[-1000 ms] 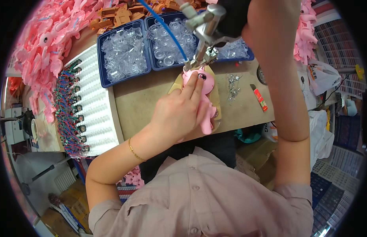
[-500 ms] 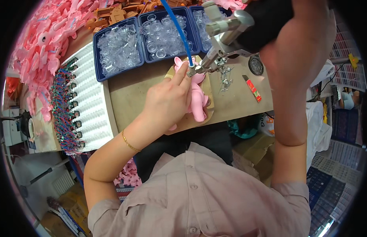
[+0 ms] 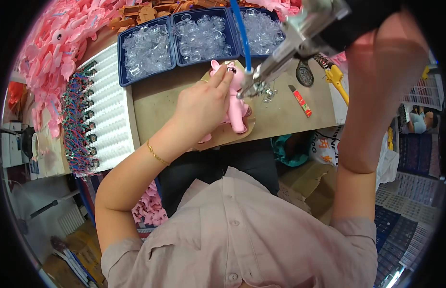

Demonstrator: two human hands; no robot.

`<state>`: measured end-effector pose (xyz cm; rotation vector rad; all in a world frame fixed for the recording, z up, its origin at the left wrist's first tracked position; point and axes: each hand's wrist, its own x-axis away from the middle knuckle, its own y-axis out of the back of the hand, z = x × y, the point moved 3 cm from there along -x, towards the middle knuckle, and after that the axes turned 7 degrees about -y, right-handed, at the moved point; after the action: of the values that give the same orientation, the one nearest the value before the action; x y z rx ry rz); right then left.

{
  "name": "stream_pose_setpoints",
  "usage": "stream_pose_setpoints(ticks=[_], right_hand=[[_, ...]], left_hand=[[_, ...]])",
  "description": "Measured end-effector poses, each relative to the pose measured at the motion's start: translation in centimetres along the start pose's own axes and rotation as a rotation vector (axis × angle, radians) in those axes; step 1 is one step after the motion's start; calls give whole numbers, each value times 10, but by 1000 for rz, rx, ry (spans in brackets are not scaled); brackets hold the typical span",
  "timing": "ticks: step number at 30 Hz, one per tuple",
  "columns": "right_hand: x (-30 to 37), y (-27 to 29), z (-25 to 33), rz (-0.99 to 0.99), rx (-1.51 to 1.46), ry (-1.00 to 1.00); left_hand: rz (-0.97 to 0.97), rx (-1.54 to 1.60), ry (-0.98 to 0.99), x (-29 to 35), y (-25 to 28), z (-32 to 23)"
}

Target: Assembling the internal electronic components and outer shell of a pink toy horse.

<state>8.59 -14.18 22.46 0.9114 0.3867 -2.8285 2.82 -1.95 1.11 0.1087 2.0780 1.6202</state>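
A pink plastic toy animal [image 3: 236,113] lies on a tan pad at the middle of the bench, one printed eye showing on its head. My left hand [image 3: 200,106] rests over its left side and holds it there, fingers stretched together toward the head. The thumb is hidden. My right hand [image 3: 388,55], blurred by motion, is wrapped around the black body of a power screwdriver [image 3: 290,45] with a metal feed head and a blue tube. Its tip is close to the right side of the toy's neck; contact cannot be made out. Small loose screws [image 3: 268,94] lie right of the toy.
Blue trays [image 3: 174,48] of clear plastic parts stand behind. A red box cutter [image 3: 300,102], a dark round dish [image 3: 305,75] and a yellow-handled tool [image 3: 335,79] lie right. Wired small parts [image 3: 79,127] line a white ridged sheet [image 3: 111,110]; pink shells [image 3: 55,62] are heaped left.
The screwdriver and my right hand have moved right; the tip has left the toy's head beside my left fingertips and is now lower, by its neck. The view has shifted slightly.
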Motion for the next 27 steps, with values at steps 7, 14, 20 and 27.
stream_pose_setpoints(ticks=[7, 14, 20, 27], right_hand=[[30, 1, -1, -30, 46, -140], [52, -7, -13, -49, 103, -338], [25, -20, -14, 182, 49, -140], [4, -45, -30, 0, 238, 187]], left_hand=[[95, 58, -31, -1, 1, -2], [15, 53, -53, 3, 6, -1], [203, 2, 119, 3, 5, 2], [-165, -148, 286, -14, 28, 123]])
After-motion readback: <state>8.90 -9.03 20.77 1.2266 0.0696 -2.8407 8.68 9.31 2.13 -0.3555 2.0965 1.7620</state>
